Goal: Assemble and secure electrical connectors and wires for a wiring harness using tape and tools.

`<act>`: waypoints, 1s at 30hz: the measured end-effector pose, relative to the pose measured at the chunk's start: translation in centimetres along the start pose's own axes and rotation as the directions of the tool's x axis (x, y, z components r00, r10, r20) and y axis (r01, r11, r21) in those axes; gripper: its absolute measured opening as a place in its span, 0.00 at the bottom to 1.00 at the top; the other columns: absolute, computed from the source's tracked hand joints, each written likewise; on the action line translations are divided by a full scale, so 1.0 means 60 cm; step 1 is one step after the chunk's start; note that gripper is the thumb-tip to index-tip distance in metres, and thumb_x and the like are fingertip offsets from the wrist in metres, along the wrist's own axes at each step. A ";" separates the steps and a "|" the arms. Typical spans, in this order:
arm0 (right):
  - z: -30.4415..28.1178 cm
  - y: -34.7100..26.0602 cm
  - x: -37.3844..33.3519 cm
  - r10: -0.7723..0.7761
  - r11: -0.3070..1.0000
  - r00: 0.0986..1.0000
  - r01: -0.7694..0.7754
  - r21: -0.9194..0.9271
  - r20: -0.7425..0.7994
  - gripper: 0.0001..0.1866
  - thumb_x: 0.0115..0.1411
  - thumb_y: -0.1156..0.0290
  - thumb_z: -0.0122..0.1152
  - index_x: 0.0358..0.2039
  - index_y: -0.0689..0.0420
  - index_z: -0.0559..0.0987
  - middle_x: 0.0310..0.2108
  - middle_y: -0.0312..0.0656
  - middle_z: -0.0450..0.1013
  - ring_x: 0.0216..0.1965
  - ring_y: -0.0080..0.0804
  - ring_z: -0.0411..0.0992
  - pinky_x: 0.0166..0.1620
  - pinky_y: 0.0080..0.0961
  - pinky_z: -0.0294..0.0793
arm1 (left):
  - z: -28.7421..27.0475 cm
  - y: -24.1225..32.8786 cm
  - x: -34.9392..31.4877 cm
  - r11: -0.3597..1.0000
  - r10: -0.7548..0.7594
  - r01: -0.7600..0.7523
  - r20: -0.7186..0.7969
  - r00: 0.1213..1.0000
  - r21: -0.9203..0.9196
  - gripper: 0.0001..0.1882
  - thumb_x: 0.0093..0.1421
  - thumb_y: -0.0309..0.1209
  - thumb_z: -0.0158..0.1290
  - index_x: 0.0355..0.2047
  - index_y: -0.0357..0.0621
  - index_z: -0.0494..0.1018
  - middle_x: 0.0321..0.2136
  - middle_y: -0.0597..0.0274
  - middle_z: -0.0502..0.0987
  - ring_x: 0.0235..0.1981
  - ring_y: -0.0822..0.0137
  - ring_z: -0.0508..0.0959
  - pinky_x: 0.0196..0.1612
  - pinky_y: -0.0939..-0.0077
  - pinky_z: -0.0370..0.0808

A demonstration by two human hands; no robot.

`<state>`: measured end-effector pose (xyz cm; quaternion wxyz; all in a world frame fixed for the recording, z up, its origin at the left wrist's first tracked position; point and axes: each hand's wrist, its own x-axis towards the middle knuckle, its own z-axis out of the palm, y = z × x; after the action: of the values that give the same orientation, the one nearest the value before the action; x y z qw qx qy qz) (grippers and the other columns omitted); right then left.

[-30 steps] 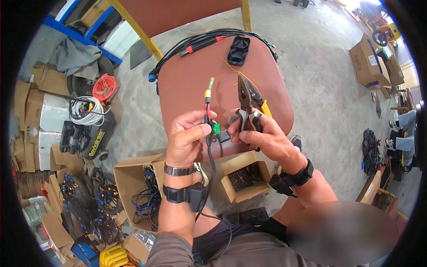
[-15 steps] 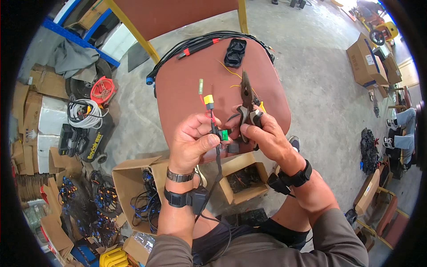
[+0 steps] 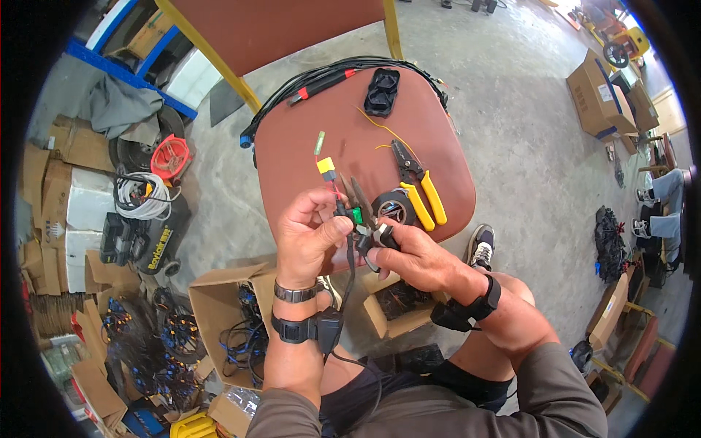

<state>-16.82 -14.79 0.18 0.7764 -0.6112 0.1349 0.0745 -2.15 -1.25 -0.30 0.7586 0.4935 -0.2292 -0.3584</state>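
My left hand [image 3: 307,237] pinches a black cable beside a small green block [image 3: 355,215] in a black holder. From its fingers a yellow connector [image 3: 326,169] on red and black wires points away over the chair seat [image 3: 299,139], with a pale green sleeve [image 3: 319,143] at the end of a red wire. My right hand [image 3: 420,259] is closed round the handles of long-nose pliers [image 3: 363,196], their jaws close to the green block. Whether the jaws touch anything is hard to see. Yellow-handled wire strippers [image 3: 423,191] and a black tape roll [image 3: 395,208] lie on the seat.
A black tray [image 3: 382,92], a red-and-black tool [image 3: 321,86], yellow wire and a coiled black cable [image 3: 274,108] lie toward the seat's back. Below are cardboard boxes [image 3: 219,321] with cables. Cartons and a black-and-yellow machine [image 3: 157,230] stand at left.
My right hand has lowered the pliers and brought them left, near the green block, uncovering the wire strippers and tape roll. The yellow connector has tipped left.
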 end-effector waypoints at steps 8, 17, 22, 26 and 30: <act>0.007 0.013 -0.003 -0.063 0.993 0.998 0.062 -0.102 -0.006 0.19 0.63 0.67 0.51 0.51 0.64 0.68 0.35 0.43 0.72 0.36 0.31 0.71 0.40 0.28 0.71 | 0.003 0.016 0.006 1.000 -0.007 0.007 -0.024 1.000 -0.005 0.15 0.52 0.22 0.64 0.39 0.39 0.72 0.36 0.60 0.78 0.26 0.75 0.76 0.24 0.85 0.73; 0.019 0.008 -0.010 -0.121 0.955 0.992 0.105 -0.276 -0.043 0.24 0.61 0.67 0.52 0.54 0.68 0.64 0.40 0.62 0.73 0.47 0.58 0.72 0.48 0.41 0.70 | -0.010 0.013 0.002 0.998 0.052 -0.051 -0.049 0.997 0.021 0.15 0.52 0.21 0.63 0.38 0.38 0.72 0.36 0.59 0.77 0.26 0.74 0.77 0.24 0.84 0.74; 0.019 0.001 -0.013 -0.138 0.947 0.989 0.116 -0.301 -0.053 0.25 0.61 0.68 0.52 0.55 0.68 0.64 0.40 0.63 0.73 0.47 0.59 0.72 0.49 0.42 0.70 | -0.008 0.011 0.004 0.994 0.093 -0.090 -0.039 0.995 0.065 0.16 0.52 0.25 0.65 0.38 0.38 0.71 0.36 0.59 0.74 0.25 0.73 0.75 0.22 0.83 0.73; 0.020 0.009 -0.010 -0.190 0.938 0.980 0.162 -0.306 -0.065 0.24 0.61 0.68 0.52 0.54 0.68 0.65 0.40 0.63 0.73 0.45 0.61 0.71 0.47 0.44 0.70 | -0.004 0.012 0.003 0.991 0.090 -0.084 -0.056 0.994 0.106 0.17 0.51 0.25 0.65 0.38 0.38 0.71 0.36 0.60 0.74 0.25 0.72 0.76 0.22 0.83 0.72; 0.023 0.001 -0.012 -0.180 0.934 0.981 0.146 -0.325 -0.077 0.22 0.61 0.67 0.52 0.52 0.67 0.65 0.39 0.63 0.72 0.44 0.62 0.71 0.45 0.46 0.70 | -0.004 0.011 0.002 0.990 0.115 -0.109 -0.064 0.991 0.090 0.17 0.51 0.25 0.65 0.38 0.38 0.71 0.36 0.60 0.74 0.26 0.71 0.77 0.22 0.83 0.73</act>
<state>-17.38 -13.43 0.63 0.6632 -0.7402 0.1108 -0.0021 -1.67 -1.02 0.22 0.7629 0.5244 -0.2453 -0.2878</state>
